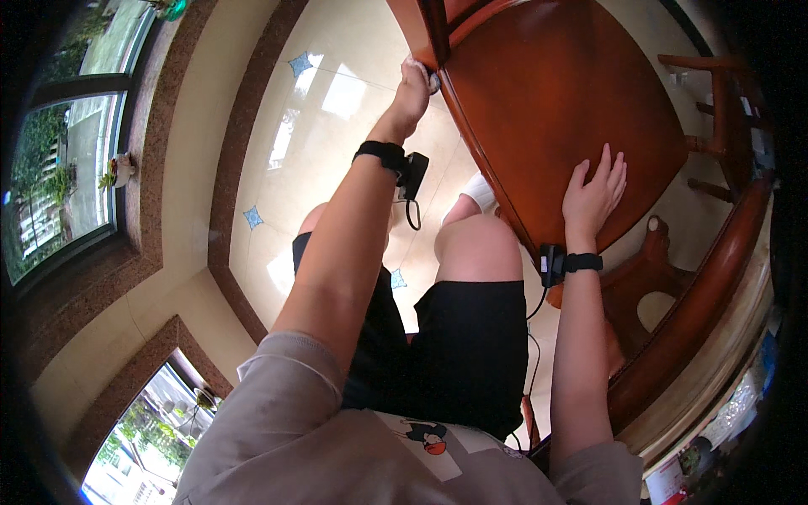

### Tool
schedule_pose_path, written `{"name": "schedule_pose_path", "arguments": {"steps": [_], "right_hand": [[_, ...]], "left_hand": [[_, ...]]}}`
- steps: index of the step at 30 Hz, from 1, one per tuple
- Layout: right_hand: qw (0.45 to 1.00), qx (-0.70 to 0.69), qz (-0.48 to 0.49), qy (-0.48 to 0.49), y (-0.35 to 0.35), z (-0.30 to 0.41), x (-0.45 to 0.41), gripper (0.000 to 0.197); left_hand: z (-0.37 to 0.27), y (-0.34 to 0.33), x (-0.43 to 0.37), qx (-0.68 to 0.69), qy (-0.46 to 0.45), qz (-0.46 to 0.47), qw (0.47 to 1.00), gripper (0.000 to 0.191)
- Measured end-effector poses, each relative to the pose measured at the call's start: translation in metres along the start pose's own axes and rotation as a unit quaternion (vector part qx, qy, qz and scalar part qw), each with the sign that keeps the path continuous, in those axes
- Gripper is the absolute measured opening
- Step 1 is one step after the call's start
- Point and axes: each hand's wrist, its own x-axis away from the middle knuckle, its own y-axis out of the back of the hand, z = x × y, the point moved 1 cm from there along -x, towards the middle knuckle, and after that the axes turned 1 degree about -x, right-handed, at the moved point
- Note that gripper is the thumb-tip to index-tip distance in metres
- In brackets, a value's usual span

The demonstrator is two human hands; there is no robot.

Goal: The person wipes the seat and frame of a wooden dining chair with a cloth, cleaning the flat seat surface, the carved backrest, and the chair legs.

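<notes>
A reddish-brown wooden chair [543, 95] stands before me, its glossy seat panel turned up towards the camera. My left hand [411, 95] is at the edge of the chair, by the foot of an upright post [435, 31]. Its fingers are closed on a pale cloth-like piece [434, 82], mostly hidden by the hand and pressed near the wood. Flat on the seat, close to its near right edge, lies my right hand [593, 192], fingers a little spread and holding nothing.
A rounded wooden rail [707, 271] curves along the right, near a carved wooden leg [650, 259]. Another wooden chair [719, 113] stands beyond. Cables hang from devices strapped to both wrists, including a black cable [536, 353]. A small potted plant [120, 170] sits on the left windowsill.
</notes>
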Motion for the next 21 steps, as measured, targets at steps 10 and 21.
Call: {"name": "schedule_pose_path", "arguments": {"steps": [10,21], "right_hand": [[1.0,0.011,0.028,-0.006,-0.004,0.003,0.002,0.051],[0.999,0.0,0.031,-0.011,0.001,0.001,0.002,0.05]], "left_hand": [[0.056,0.009,-0.032,0.085,0.118,-0.038,0.989,0.045],[0.067,0.019,-0.04,0.058,0.164,0.008,0.985,0.044]]}}
